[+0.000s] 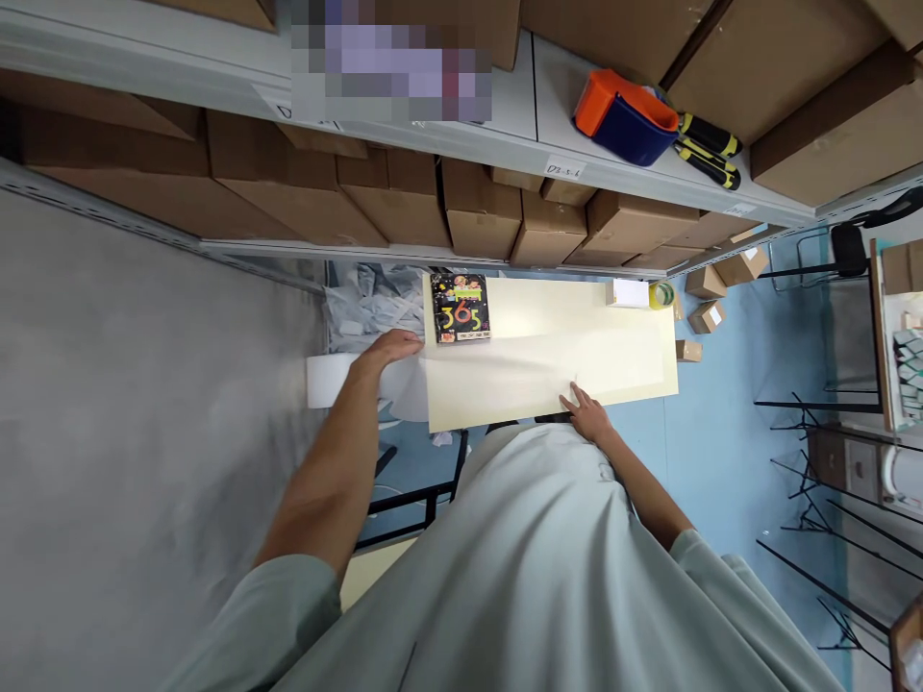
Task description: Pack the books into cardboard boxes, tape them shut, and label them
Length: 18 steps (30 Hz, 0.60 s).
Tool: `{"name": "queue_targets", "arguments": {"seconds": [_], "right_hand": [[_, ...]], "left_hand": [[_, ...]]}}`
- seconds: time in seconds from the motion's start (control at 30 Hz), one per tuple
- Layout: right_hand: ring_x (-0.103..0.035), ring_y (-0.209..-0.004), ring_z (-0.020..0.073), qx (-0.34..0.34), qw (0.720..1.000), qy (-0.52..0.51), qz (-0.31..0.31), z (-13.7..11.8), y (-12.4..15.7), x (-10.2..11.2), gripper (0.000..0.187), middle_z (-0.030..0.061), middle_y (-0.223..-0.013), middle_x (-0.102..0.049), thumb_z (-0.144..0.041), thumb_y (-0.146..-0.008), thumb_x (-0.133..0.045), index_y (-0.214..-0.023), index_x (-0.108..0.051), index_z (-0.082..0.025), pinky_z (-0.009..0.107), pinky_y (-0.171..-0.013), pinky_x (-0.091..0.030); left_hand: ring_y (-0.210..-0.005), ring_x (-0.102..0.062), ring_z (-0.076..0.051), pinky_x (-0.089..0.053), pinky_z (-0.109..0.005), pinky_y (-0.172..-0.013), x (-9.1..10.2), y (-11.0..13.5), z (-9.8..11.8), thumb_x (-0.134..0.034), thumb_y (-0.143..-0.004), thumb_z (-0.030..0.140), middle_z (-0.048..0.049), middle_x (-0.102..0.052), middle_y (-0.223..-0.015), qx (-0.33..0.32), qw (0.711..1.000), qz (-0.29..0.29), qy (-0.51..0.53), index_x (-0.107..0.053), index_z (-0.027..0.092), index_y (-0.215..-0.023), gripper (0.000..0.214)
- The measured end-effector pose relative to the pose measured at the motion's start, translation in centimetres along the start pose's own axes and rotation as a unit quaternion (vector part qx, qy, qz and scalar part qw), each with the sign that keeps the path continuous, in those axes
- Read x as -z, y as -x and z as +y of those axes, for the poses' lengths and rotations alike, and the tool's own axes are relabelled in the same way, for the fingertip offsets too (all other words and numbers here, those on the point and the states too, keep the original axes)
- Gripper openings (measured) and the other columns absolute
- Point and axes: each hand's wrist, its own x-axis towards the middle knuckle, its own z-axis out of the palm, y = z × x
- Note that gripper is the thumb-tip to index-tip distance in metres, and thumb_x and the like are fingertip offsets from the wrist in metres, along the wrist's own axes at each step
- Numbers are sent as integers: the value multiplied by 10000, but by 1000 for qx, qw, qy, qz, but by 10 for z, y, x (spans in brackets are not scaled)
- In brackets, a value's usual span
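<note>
A thin, see-through white packing sheet (497,370) lies along the pale yellow table (555,303). It reaches back past the table's left edge to a white roll (326,382). My left hand (393,348) is at that edge, its fingers closed together on the sheet; the fingertips are partly hidden. Close to my body, my right hand (589,415) rests on the sheet and the table's near side with its fingers spread. A black box-like item with a colourful "365" cover (460,309) sits at the table's far left, just beyond the sheet.
At the table's far right stand a small white box (627,293) and a yellow-green tape roll (661,294). A shelf with cardboard boxes (480,207) overhangs the far side, holding an orange-and-blue holder (635,120) and yellow-black cutters (710,149). Crumpled plastic bags (375,306) lie left.
</note>
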Motion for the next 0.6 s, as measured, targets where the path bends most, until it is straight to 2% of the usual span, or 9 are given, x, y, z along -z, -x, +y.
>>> {"name": "queue_targets", "arguments": {"seconds": [0.1,0.17,0.27,0.37,0.43,0.5,0.6], "right_hand": [[-248,-1725,271,13,1000,10,-9,8,5,-2,718,88,-1886,-118,-142,-1047,-545,-1737,-418,-297,465,-1310,-394],[-249,-1726,263,20,1000,10,-11,12,5,-1,703,82,-1885,-111,-138,-1053,-530,-1730,-429,-300,465,-1300,-413],[-238,-1729,264,26,999,9,-18,14,2,0,705,87,-1888,-92,-151,-1057,-539,-1736,-417,-295,462,-1288,-435],[-229,-1731,288,25,999,-4,-21,16,0,-4,712,99,-1889,-77,-166,-1057,-559,-1743,-406,-279,474,-1282,-449],[-236,-1727,298,24,999,-25,-14,17,-3,-10,685,101,-1890,-88,-187,-1063,-563,-1731,-431,-265,476,-1283,-452],[-283,-1709,295,26,998,-60,1,20,-6,-14,631,107,-1885,-144,-219,-1074,-557,-1701,-485,-240,458,-1293,-444],[-410,-1643,279,27,988,-141,48,28,-14,-16,550,125,-1829,-334,-272,-1092,-537,-1637,-568,-205,421,-1310,-425]], "left_hand": [[-849,-691,-256,-514,-292,-749,0,3,1,-647,-640,289,-20,-713,-701,15,1000,-16,20,-669,238,-625,58],[-873,-698,-254,-530,-300,-785,-1,4,4,-644,-669,295,-18,-726,-737,23,999,0,36,-666,234,-647,68],[-935,-721,-270,-561,-335,-863,-5,4,11,-657,-697,269,-43,-777,-868,43,996,49,54,-704,218,-756,91],[-1097,-727,-288,-571,-382,-995,-16,14,17,-630,-790,244,-109,-794,-1135,61,988,124,63,-726,188,-1004,242],[-1184,-713,-285,-561,-399,-1065,-30,32,18,-602,-857,243,-147,-750,-1299,68,979,178,70,-687,174,-1177,339],[-1195,-716,-278,-558,-401,-1098,-50,58,17,-622,-888,269,-162,-709,-1366,69,963,244,87,-639,174,-1278,402],[-1143,-730,-272,-578,-416,-1074,-87,102,18,-660,-896,310,-172,-667,-1384,82,957,263,91,-587,171,-1349,479]]}}
